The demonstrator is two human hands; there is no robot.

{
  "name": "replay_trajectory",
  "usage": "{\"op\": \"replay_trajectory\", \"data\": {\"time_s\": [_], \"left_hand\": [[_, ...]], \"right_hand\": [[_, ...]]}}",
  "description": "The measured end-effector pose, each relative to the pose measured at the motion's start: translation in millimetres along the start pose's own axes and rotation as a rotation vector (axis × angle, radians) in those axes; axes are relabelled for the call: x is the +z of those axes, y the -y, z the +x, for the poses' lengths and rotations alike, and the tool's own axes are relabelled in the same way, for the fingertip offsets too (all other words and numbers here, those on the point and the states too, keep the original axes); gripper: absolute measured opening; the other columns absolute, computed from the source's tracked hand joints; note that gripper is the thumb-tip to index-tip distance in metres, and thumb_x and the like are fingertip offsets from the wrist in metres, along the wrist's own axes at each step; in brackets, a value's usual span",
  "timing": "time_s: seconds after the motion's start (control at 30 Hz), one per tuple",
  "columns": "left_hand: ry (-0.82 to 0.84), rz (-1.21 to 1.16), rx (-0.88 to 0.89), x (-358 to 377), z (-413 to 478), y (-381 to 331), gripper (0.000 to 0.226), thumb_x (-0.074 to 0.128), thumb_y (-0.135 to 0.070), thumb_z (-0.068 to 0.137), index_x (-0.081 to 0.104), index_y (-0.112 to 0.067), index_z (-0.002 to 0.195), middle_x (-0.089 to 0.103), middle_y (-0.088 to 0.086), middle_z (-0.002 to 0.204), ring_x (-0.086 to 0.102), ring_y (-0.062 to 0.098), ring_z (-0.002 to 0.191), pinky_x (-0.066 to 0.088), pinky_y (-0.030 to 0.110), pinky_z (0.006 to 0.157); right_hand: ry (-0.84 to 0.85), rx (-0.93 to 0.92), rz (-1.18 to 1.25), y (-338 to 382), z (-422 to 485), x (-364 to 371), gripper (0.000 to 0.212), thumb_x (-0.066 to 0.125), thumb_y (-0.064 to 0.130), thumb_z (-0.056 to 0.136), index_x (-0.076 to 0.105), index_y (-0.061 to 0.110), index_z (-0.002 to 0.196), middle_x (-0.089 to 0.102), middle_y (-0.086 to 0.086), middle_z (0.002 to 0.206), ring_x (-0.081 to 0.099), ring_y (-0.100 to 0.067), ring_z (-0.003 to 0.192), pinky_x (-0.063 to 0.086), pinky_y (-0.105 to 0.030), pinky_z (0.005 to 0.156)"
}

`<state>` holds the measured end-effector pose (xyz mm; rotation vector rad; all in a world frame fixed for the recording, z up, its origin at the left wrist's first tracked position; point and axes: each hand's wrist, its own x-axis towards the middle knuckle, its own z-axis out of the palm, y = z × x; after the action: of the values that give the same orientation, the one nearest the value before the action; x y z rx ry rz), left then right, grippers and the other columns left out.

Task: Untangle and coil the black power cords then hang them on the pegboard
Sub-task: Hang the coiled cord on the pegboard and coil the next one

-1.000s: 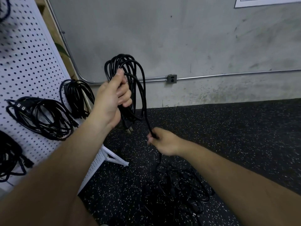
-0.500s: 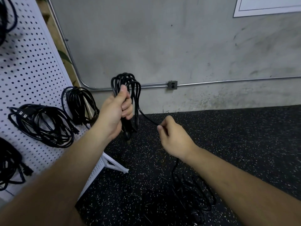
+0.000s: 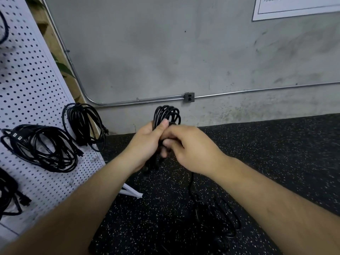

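**Coil gripped at frame centre**

The black cord coil (image 3: 166,114) sits mid-frame, with the left hand (image 3: 145,144) fingers wrapped round it. The right hand (image 3: 191,148) fingers curl on its trailing strand (loose tail (image 3: 217,214) pooled on the floor (image 3: 276,153), lower right). Hung coils (image 3: 42,146) line the pegboard (image 3: 27,80) at left.

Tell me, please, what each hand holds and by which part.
The left hand grips the coiled cord around the middle of its loops; the right hand pinches its loose strand beside the coil.
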<state>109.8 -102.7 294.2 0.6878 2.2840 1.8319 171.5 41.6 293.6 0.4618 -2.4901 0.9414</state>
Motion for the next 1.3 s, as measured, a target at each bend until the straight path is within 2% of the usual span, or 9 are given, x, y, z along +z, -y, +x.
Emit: {"op": "replay_trajectory", "data": {"time_s": [0.1, 0.27, 0.53, 0.67, 0.9, 0.97, 1.1, 1.23, 1.3], "left_hand": [[0.037, -0.082, -0.071, -1.3, 3.6, 2.6, 0.035, 0.05, -0.042, 0.104, 0.054, -0.013, 0.084, 0.043, 0.001, 0.051, 0.035, 0.014, 0.039, 0.038, 0.029, 0.047], [0.0, -0.328, -0.123, 3.3, 3.4, -14.7, 0.034, 0.051, -0.039, 0.104, 0.048, -0.016, 0.079, 0.024, -0.006, 0.045, 0.021, 0.008, 0.037, 0.021, 0.02, 0.039], [-0.149, -0.874, -0.038, -45.4, 16.3, -35.5, 0.038, 0.047, -0.046, 0.104, 0.048, -0.02, 0.075, 0.024, -0.011, 0.042, 0.021, 0.003, 0.035, 0.022, 0.017, 0.037], [-0.084, -0.743, -0.089, -53.5, 15.4, -25.8, 0.036, 0.048, -0.044, 0.103, 0.049, -0.019, 0.078, 0.025, -0.01, 0.047, 0.021, 0.005, 0.037, 0.023, 0.019, 0.039], [0.132, -0.638, -0.18, -35.9, 5.7, -22.2, 0.063, 0.03, -0.07, 0.099, 0.053, -0.015, 0.077, 0.025, -0.005, 0.05, 0.021, 0.006, 0.036, 0.024, 0.021, 0.038], [0.185, -0.68, -0.194, -33.1, 4.2, -23.1, 0.071, 0.025, -0.077, 0.095, 0.053, -0.015, 0.076, 0.024, -0.006, 0.048, 0.019, 0.005, 0.033, 0.021, 0.019, 0.037], [0.267, -0.758, -0.234, -28.6, 0.4, -25.3, 0.074, 0.027, -0.088, 0.085, 0.051, -0.018, 0.073, 0.022, -0.01, 0.045, 0.011, 0.004, 0.035, 0.011, 0.021, 0.037], [0.332, -0.886, -0.26, -27.2, -3.6, -27.7, 0.073, 0.026, -0.088, 0.083, 0.05, -0.02, 0.071, 0.016, -0.011, 0.047, 0.015, 0.004, 0.03, 0.019, 0.015, 0.03], [0.35, -0.906, -0.263, -25.5, -5.5, -28.8, 0.073, 0.026, -0.087, 0.083, 0.05, -0.02, 0.071, 0.017, -0.011, 0.045, 0.012, 0.005, 0.032, 0.019, 0.014, 0.03]], "right_hand": [[-0.126, 0.216, 0.14, -2.0, 1.9, -2.7, 0.033, 0.077, 0.03, 0.089, 0.044, 0.026, 0.09, 0.069, 0.003, 0.083, 0.067, -0.012, 0.067, 0.056, -0.036, 0.067], [-0.16, 0.356, 0.313, -5.8, -1.1, -10.9, 0.045, 0.078, 0.049, 0.083, 0.045, 0.02, 0.096, 0.07, -0.004, 0.072, 0.066, -0.016, 0.05, 0.05, -0.028, 0.05], [0.401, 0.42, 0.288, -56.5, -56.3, 41.0, 0.034, 0.033, 0.047, 0.108, 0.056, 0.022, 0.101, 0.073, 0.0, 0.092, 0.068, -0.028, 0.089, 0.054, -0.046, 0.087], [0.215, 0.427, 0.361, -59.7, -55.0, 44.5, 0.033, 0.034, 0.036, 0.109, 0.056, 0.018, 0.092, 0.056, 0.008, 0.061, 0.056, -0.011, 0.058, 0.055, -0.046, 0.071], [-0.065, 0.304, 0.165, -25.6, -24.2, 15.8, 0.02, 0.039, 0.033, 0.108, 0.055, 0.022, 0.107, 0.054, 0.008, 0.064, 0.046, -0.004, 0.05, 0.038, -0.024, 0.051], [-0.005, 0.318, 0.122, -21.2, -21.3, 14.5, 0.023, 0.038, 0.034, 0.109, 0.058, 0.023, 0.107, 0.061, 0.007, 0.074, 0.053, 0.0, 0.059, 0.041, -0.023, 0.06], [-0.063, 0.434, 0.386, -11.0, -14.8, 14.4, 0.062, 0.02, 0.071, 0.099, 0.054, 0.031, 0.133, 0.055, 0.009, 0.134, 0.049, -0.004, 0.125, 0.036, -0.033, 0.109], [-0.184, 0.43, 0.485, 6.5, -7.0, 2.5, 0.089, 0.021, 0.085, 0.079, 0.033, 0.026, 0.146, 0.052, 0.016, 0.128, 0.049, 0.005, 0.115, 0.034, -0.014, 0.097], [-0.132, 0.417, 0.549, 8.2, -7.6, -0.8, 0.076, 0.026, 0.078, 0.084, 0.034, 0.031, 0.144, 0.047, 0.032, 0.112, 0.047, 0.02, 0.105, 0.031, -0.001, 0.082]]}}
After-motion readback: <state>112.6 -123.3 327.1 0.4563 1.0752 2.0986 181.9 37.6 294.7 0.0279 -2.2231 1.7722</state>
